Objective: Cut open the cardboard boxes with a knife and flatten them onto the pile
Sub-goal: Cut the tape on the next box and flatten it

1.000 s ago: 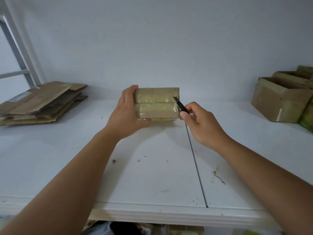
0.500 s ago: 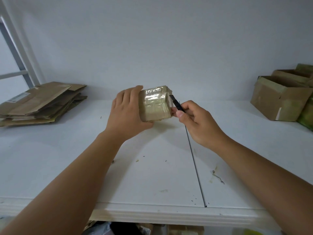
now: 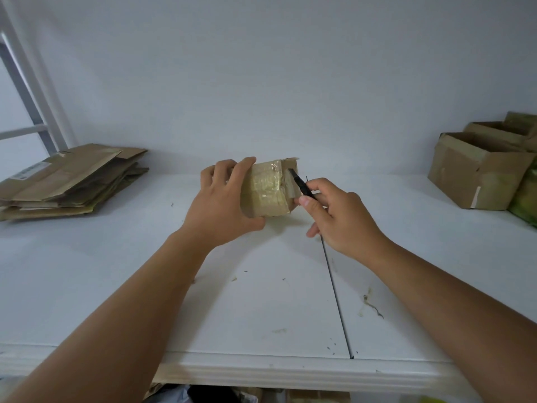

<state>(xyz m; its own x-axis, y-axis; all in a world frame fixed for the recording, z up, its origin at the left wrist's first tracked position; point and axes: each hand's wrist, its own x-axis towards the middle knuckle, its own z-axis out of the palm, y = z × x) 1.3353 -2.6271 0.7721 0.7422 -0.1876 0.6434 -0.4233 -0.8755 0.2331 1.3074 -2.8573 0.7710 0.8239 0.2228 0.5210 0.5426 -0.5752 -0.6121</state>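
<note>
Slicing tape on the small box, now turned end-on versus a second ago.
Left hand is gripping the box mid-table, fingers curled over its top; right hand is pinching the knife, blade tip at the taped end flap. End seam is getting cut; flattening onto the pile at far left is still pending.

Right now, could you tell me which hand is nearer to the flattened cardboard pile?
Left. The left hand is closer to the pile; the right hand is farther right.
</note>
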